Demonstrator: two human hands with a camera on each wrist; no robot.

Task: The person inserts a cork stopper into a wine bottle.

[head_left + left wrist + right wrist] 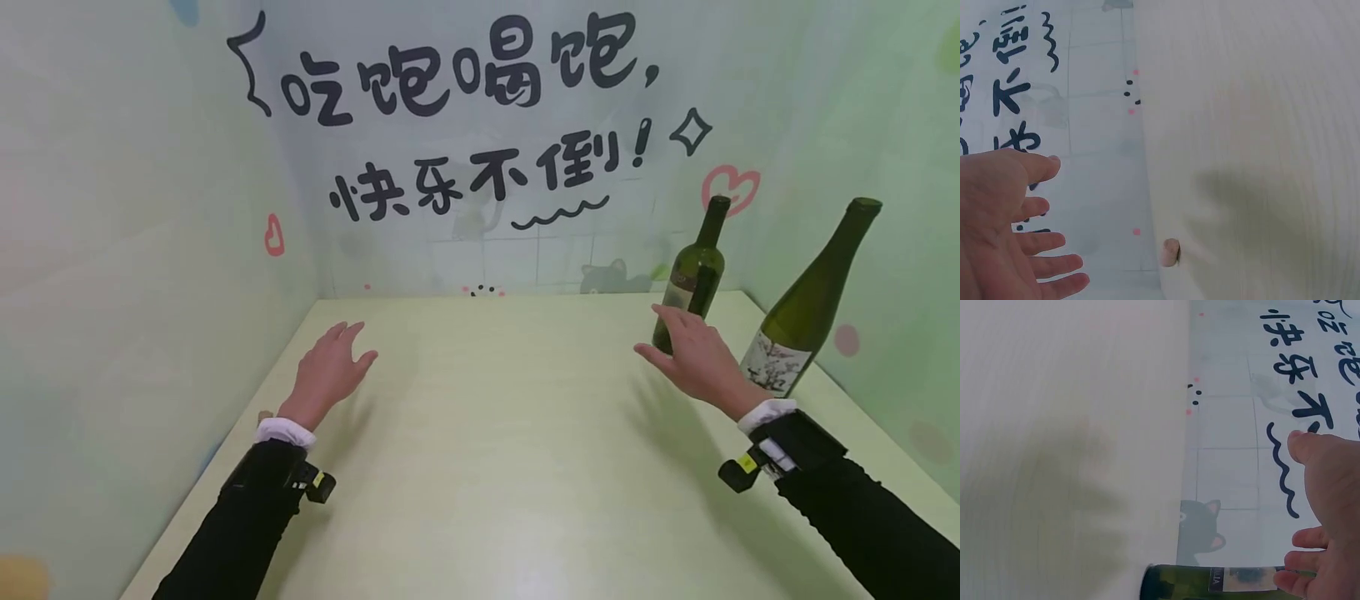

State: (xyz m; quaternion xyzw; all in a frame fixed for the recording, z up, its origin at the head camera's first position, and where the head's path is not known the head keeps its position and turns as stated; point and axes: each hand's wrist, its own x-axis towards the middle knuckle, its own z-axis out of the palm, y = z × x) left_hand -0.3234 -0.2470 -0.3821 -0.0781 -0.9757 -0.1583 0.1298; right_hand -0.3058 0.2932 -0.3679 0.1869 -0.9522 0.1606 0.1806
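Note:
My left hand point(326, 375) hovers above the left side of the table, fingers extended and holding nothing. A small brown cork point(1170, 252) lies on the table near its back edge in the left wrist view; the head view has it mostly hidden behind my left wrist. On the right, my right hand point(697, 358) is in the air with fingers spread, also holding nothing. Behind it stands a dark green wine bottle point(693, 271), partly covered by the fingers. A taller green bottle point(806, 308) with a floral label stands further right, its base hidden behind my right wrist.
The pale table point(480, 433) stretches between both arms and casts back soft hand shadows. Printed walls point(480, 258) with dark lettering enclose it at the back and both sides, close to the bottles on the right.

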